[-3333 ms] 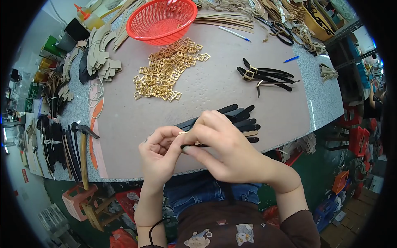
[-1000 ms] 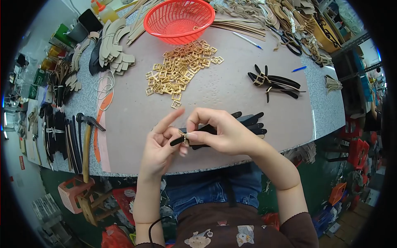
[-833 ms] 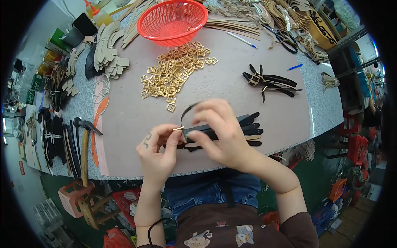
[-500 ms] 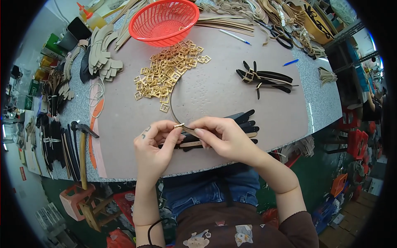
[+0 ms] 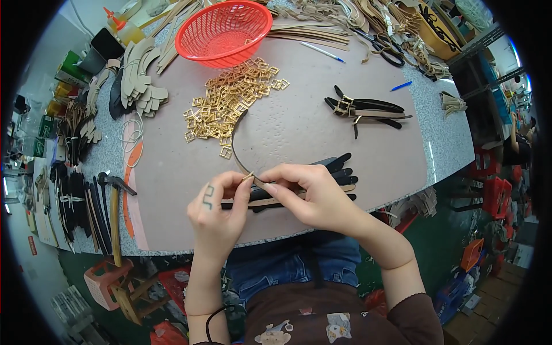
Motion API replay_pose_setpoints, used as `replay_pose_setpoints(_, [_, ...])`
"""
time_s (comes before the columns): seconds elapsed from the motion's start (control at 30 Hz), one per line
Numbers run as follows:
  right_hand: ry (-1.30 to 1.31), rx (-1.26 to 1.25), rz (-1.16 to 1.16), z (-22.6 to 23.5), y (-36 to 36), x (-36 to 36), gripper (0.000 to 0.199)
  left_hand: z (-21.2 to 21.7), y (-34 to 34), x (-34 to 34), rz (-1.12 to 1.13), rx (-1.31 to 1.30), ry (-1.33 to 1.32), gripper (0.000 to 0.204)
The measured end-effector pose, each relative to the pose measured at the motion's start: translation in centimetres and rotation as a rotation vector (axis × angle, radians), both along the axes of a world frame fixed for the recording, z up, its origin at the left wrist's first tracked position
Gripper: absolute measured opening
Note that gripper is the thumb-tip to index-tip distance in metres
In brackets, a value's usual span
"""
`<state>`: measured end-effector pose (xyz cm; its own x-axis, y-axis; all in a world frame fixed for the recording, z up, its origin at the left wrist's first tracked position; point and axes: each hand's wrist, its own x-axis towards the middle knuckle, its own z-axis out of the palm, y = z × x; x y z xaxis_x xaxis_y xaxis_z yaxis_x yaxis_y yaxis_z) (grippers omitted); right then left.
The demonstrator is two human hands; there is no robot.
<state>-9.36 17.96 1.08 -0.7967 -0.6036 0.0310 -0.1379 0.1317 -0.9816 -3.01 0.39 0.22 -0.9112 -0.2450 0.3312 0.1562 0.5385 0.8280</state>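
Observation:
My left hand (image 5: 221, 201) pinches a small gold buckle (image 5: 248, 176) between thumb and forefinger. My right hand (image 5: 302, 192) grips a narrow dark leather strap (image 5: 235, 141) with a tan underside, close to the buckle. The strap's free end arcs up and away toward a heap of gold square buckles (image 5: 221, 106). Whether the strap passes through the held buckle is hard to make out behind my fingers. Beneath and beside my right hand lie several black and tan straps (image 5: 339, 172), partly hidden. At the right, a bundle of black straps (image 5: 376, 106) has gold buckles on it.
A red plastic basket (image 5: 198, 49) stands behind the heap. Beige strap bundles (image 5: 138, 80) and a wooden-handled hammer (image 5: 116, 218) are at the left. Pens (image 5: 322, 52), scissors (image 5: 388, 50) and more straps lie at the back right. The table's curved front edge (image 5: 276, 238) is near my body.
The left hand has rolled slightly, turning its back more into view, and the held buckle has tilted. The right hand still grips the strap. The whole view has shifted a little.

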Motion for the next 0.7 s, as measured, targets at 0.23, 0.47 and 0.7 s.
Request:
replay_pose_setpoints(0.23, [0.398,0.042,-0.1,-0.3,-1.1,0.7,0.02,-0.5,0.9,0.1,0.014,-0.25,0.176,0.012])
replay_pose_setpoints(0.47, [0.385,-0.234,0.045,2.5,-0.7,-1.1,0.019,0.0,-2.3,0.2,-0.244,1.169,-0.322,0.008])
replay_pose_setpoints(0.7, [0.535,0.105,0.011,2.3,-1.3,0.0,0.012,0.1,-0.3,0.4,-0.121,0.898,-0.313,0.013])
